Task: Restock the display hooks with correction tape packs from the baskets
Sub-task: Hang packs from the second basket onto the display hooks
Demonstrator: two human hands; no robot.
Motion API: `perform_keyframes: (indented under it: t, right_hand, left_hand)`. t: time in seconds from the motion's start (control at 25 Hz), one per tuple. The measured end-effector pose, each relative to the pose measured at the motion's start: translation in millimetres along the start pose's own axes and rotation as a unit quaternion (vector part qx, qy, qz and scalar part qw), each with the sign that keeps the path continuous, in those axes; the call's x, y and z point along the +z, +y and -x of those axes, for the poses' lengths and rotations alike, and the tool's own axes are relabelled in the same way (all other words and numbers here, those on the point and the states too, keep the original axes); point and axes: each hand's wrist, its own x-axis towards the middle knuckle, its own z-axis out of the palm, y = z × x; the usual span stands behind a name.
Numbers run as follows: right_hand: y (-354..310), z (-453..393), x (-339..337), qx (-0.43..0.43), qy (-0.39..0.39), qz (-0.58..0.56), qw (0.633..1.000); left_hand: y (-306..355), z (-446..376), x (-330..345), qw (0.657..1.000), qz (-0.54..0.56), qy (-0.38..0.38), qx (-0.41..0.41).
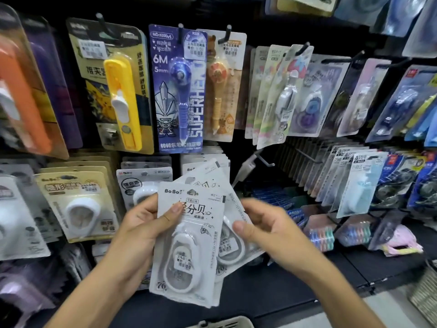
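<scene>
My left hand (139, 223) grips a fanned stack of white correction tape packs (189, 242), thumb across the front card printed "BoBo". My right hand (262, 226) holds the stack's right side, thumb on the edge of a pack behind the front one. Matching white packs (205, 165) hang on a hook directly behind the stack. A bare metal display hook (264, 159) with a white tag holder sticks out just right of them. A grey basket's rim (224, 323) shows at the bottom edge.
Black pegboard wall holds many hanging packs: yellow cutter (123, 100), blue "6M" pen tape (179, 91), cream tape packs (80, 204) at left, more tapes at right. A wicker basket (425, 292) stands at lower right. A black shelf ledge (307, 280) runs below.
</scene>
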Motion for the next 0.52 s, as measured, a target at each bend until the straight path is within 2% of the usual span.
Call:
perform_keyframes:
  t: [0.04, 0.08, 0.32, 0.44, 0.52]
  right_hand:
    - [0.6, 2.4, 5.0, 0.017, -0.046, -0.047, 0.998]
    - [1.3, 4.8, 7.0, 0.035, -0.057, -0.073, 0.995]
    - [1.9, 9.5, 14.2, 0.076, 0.024, -0.190, 0.979]
    - [4.5, 12.8, 25.4, 0.140, -0.033, -0.378, 0.914]
    - [2.2, 15.6, 27.4, 0.133, -0.098, -0.427, 0.889]
  left_hand:
    - [-1.0, -2.1, 0.4, 1.000, 0.009, 0.006, -0.009]
    - [-1.4, -3.5, 0.8, 1.000, 0.021, 0.012, -0.017]
    - [-5.5, -8.6, 10.3, 0.993, 0.100, 0.051, -0.042]
    - [-2.6, -9.6, 7.9, 0.983, 0.158, 0.067, -0.064]
    - [-1.1, -9.5, 4.6, 0.978, 0.184, 0.074, -0.068]
